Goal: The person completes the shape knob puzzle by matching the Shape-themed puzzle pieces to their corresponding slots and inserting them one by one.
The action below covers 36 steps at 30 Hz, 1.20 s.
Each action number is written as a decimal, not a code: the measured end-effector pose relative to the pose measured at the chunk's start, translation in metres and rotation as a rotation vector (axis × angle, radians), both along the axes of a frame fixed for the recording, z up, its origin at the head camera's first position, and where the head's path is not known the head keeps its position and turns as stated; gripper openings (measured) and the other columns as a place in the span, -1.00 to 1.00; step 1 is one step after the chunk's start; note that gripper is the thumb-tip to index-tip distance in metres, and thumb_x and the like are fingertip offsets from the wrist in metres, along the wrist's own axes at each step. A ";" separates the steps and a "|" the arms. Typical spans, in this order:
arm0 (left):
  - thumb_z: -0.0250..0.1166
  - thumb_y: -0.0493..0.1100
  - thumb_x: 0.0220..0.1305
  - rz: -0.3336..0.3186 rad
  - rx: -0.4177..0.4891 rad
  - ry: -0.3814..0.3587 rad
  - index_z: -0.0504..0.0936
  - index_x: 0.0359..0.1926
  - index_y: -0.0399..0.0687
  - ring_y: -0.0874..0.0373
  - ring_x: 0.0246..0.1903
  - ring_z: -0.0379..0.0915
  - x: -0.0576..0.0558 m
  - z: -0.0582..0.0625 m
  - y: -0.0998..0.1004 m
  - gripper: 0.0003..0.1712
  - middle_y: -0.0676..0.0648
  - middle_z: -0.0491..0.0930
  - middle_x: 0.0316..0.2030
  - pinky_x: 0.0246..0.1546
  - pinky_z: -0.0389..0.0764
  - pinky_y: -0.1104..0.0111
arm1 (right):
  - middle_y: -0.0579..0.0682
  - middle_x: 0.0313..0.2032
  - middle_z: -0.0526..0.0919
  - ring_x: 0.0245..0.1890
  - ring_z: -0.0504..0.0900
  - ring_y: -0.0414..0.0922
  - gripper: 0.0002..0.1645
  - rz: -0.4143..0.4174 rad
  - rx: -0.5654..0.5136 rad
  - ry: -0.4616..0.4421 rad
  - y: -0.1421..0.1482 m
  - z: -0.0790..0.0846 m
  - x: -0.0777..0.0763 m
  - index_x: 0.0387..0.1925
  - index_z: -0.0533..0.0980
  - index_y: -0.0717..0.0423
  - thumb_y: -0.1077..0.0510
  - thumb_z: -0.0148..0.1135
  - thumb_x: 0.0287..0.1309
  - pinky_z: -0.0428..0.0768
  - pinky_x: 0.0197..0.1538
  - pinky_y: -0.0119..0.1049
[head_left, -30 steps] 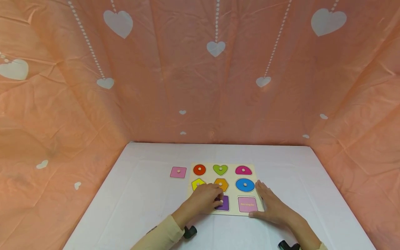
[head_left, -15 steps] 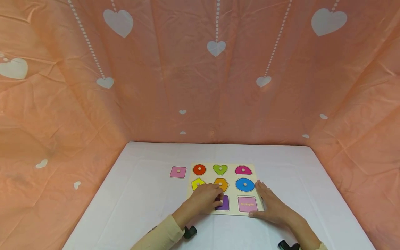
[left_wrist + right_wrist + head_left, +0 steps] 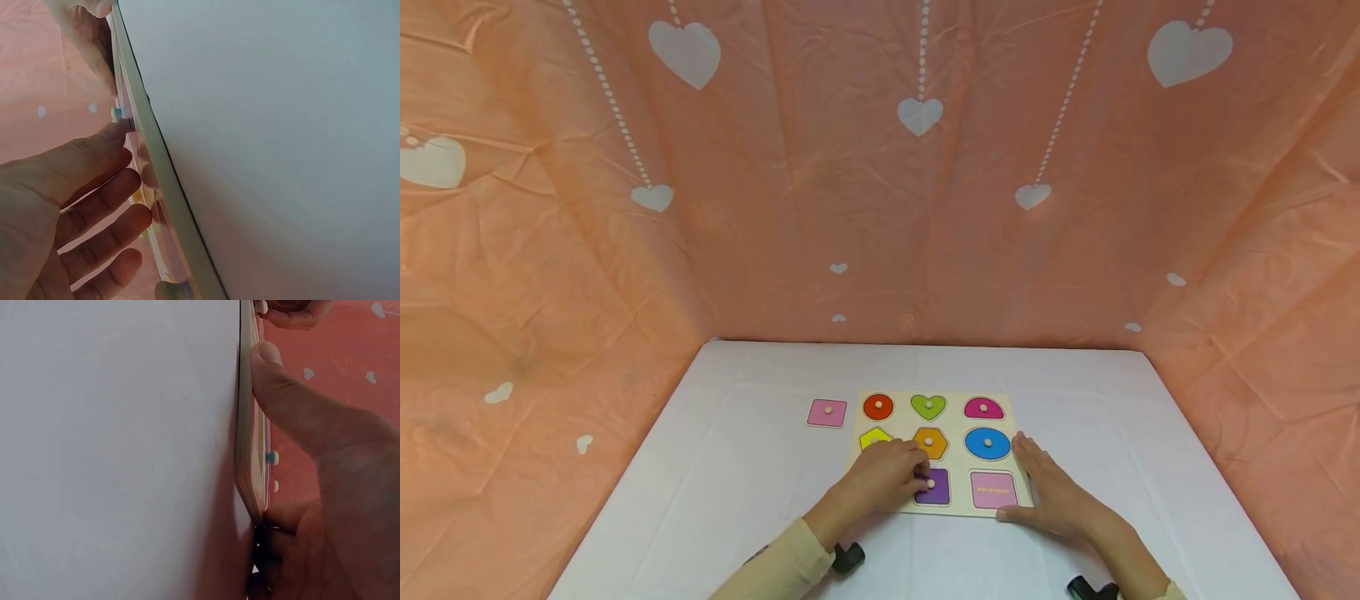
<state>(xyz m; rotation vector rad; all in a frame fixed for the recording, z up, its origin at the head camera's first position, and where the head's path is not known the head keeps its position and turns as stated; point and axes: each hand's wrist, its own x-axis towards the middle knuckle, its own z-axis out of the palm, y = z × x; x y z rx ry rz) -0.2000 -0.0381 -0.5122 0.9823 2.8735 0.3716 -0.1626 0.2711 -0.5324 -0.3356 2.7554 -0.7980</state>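
A cream shape-puzzle board (image 3: 959,510) lies on the white table. My left hand (image 3: 883,475) is over its front left part, its thumb tip beside the knob of the purple square piece (image 3: 936,493). In the left wrist view the fingers (image 3: 103,240) are loosely bent and spread, holding nothing. My right hand (image 3: 1060,496) rests at the board's front right corner, fingers straight along the right edge, thumb (image 3: 294,406) against the front edge. A pink recess (image 3: 994,490) with a printed word lies bare nearby. The board's front left part is hidden behind my left hand.
Other knobbed pieces sit in the board, among them a red circle (image 3: 878,407), a green heart (image 3: 928,407) and a blue oval (image 3: 987,444). A loose pink rectangle piece (image 3: 827,412) lies left of the board. Pink cloth (image 3: 880,250) with hearts surrounds the table (image 3: 737,467).
My left hand has drawn slightly left, its fingertips coming away from the purple square's knob. My right hand and the board stay in place.
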 end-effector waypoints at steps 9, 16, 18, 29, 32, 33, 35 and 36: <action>0.52 0.05 0.38 -0.025 -0.015 0.109 0.79 -0.13 0.17 0.31 -0.28 0.52 -0.008 0.001 -0.017 -0.85 0.22 0.67 -0.24 -0.13 0.61 0.43 | 0.31 0.68 -0.01 0.67 -0.07 0.35 0.60 0.010 -0.002 -0.005 0.001 0.000 -0.002 0.70 -0.03 0.26 -0.43 0.62 -0.06 0.10 0.57 0.33; 0.54 0.01 0.36 0.032 0.038 0.107 0.77 -0.16 0.13 0.27 -0.33 0.51 -0.015 0.008 -0.033 -0.85 0.19 0.65 -0.30 -0.19 0.62 0.38 | 0.32 0.68 -0.01 0.66 -0.07 0.36 0.60 0.011 -0.008 -0.006 0.002 0.001 -0.001 0.69 -0.03 0.26 -0.42 0.63 -0.07 0.11 0.56 0.34; 0.55 0.02 0.35 0.063 0.052 0.089 0.77 -0.15 0.13 0.26 -0.29 0.53 -0.016 0.011 -0.038 -0.83 0.18 0.67 -0.28 -0.15 0.63 0.35 | 0.32 0.68 -0.01 0.66 -0.07 0.37 0.59 0.012 -0.010 -0.002 0.001 0.002 -0.001 0.69 -0.03 0.27 -0.41 0.64 -0.06 0.12 0.56 0.35; 0.54 0.00 0.36 0.204 0.106 0.018 0.77 -0.05 0.07 0.18 -0.14 0.57 -0.019 0.019 -0.063 -0.77 0.13 0.69 -0.13 0.01 0.68 0.25 | 0.34 0.66 0.01 0.65 -0.03 0.38 0.58 0.010 -0.007 0.008 0.001 0.004 0.001 0.68 0.01 0.30 -0.40 0.65 -0.07 0.17 0.54 0.34; 0.55 -0.01 0.35 0.222 0.101 0.029 0.77 -0.08 0.06 0.18 -0.22 0.55 -0.024 0.022 -0.071 -0.78 0.12 0.65 -0.20 -0.06 0.68 0.25 | 0.34 0.67 0.01 0.65 -0.03 0.38 0.59 0.010 -0.004 0.010 0.002 0.003 0.000 0.68 0.01 0.30 -0.40 0.65 -0.08 0.18 0.54 0.34; 0.56 -0.02 0.34 0.223 0.101 0.041 0.76 -0.09 0.06 0.18 -0.24 0.55 -0.026 0.022 -0.074 -0.78 0.13 0.64 -0.22 -0.09 0.69 0.25 | 0.34 0.67 0.01 0.65 -0.03 0.38 0.59 0.010 -0.004 0.010 0.002 0.002 0.000 0.68 0.01 0.30 -0.41 0.65 -0.08 0.18 0.54 0.34; 0.57 -0.03 0.32 0.231 0.103 0.068 0.76 -0.12 0.07 0.19 -0.28 0.55 -0.030 0.022 -0.080 -0.80 0.14 0.62 -0.26 -0.14 0.68 0.26 | 0.33 0.67 0.01 0.65 -0.03 0.38 0.60 0.008 -0.002 0.007 0.002 0.002 0.000 0.68 0.01 0.28 -0.42 0.66 -0.10 0.19 0.54 0.34; 0.58 -0.04 0.30 0.236 0.106 0.081 0.76 -0.14 0.08 0.19 -0.29 0.54 -0.031 0.022 -0.083 -0.80 0.15 0.61 -0.28 -0.17 0.67 0.27 | 0.33 0.67 0.02 0.65 -0.02 0.38 0.60 0.005 -0.004 0.007 0.002 0.002 0.000 0.68 0.02 0.28 -0.42 0.66 -0.11 0.19 0.54 0.34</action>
